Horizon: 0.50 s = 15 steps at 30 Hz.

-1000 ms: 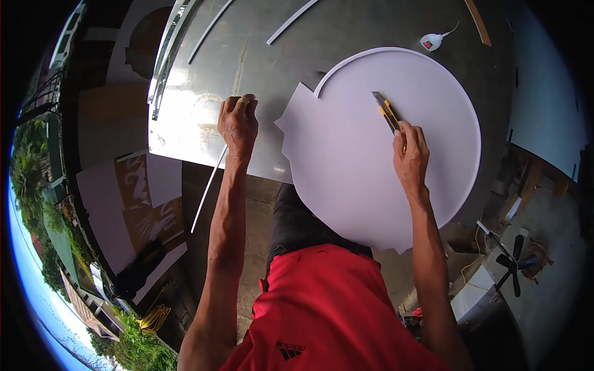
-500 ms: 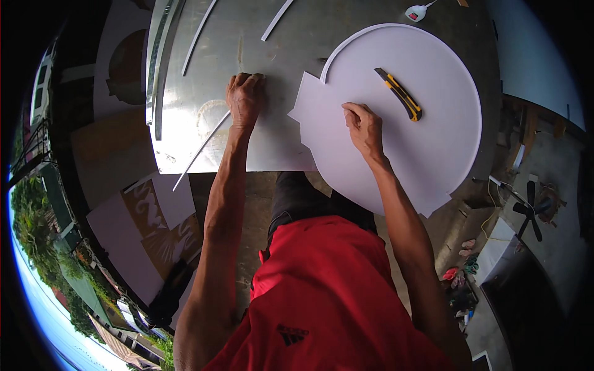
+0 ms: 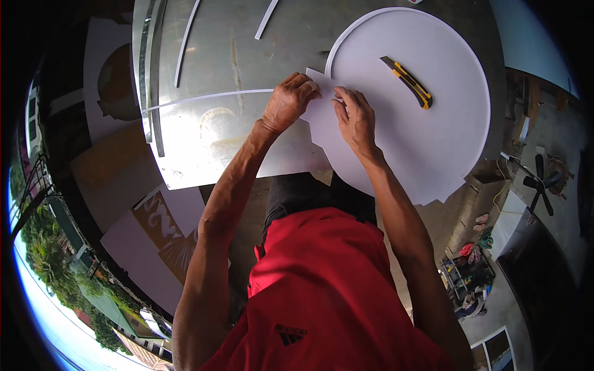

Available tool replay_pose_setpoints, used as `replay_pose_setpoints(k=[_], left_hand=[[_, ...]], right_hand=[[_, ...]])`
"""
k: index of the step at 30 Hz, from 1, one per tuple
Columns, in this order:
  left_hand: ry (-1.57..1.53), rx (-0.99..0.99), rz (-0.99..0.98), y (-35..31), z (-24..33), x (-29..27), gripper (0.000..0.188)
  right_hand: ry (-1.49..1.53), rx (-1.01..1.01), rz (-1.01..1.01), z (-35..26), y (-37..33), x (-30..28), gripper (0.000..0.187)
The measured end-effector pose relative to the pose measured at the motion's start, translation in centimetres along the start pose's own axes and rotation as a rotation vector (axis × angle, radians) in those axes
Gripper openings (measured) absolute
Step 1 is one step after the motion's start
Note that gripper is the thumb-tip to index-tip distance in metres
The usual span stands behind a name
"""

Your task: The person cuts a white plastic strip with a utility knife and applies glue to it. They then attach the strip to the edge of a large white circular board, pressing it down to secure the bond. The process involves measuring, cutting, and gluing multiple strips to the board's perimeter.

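My left hand is closed on one end of a thin white strip. The strip runs leftward across the metal tabletop in a slight curve. A large white disc has a raised rim along its far and right side and a notched edge at its left. My left fingertips are over that notched edge. Just to their right is my right hand, above the disc, fingers bent and the thumb apart from the forefinger; nothing shows between them. On the disc lies a yellow and black utility knife, its blade out.
Two more white strips lie on the metal table at the far side. Dark metal bars line its left edge. White sheets stand below left. A black fan is on the right.
My left hand has moved right and lifted the thin strip's end to the disc's notched edge. My right hand has shifted slightly, its pinch loosened. The view has moved a little.
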<state>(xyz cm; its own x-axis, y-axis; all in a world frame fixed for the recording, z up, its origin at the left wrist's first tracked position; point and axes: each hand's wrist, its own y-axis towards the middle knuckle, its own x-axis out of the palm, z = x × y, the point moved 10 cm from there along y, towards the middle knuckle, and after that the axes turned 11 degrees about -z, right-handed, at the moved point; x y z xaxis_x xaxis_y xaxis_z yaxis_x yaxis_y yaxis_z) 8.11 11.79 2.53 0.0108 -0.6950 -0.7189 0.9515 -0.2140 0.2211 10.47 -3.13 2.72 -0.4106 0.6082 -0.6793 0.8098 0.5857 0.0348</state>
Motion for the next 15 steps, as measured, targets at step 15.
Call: replay_pose_setpoints(k=[15], left_hand=[[0.242, 0.034, 0.026, 1.4, -2.6, -0.9, 0.025]], right_hand=[[-0.176, -0.009, 0.215, 0.3, 1.7, 0.4, 0.017]])
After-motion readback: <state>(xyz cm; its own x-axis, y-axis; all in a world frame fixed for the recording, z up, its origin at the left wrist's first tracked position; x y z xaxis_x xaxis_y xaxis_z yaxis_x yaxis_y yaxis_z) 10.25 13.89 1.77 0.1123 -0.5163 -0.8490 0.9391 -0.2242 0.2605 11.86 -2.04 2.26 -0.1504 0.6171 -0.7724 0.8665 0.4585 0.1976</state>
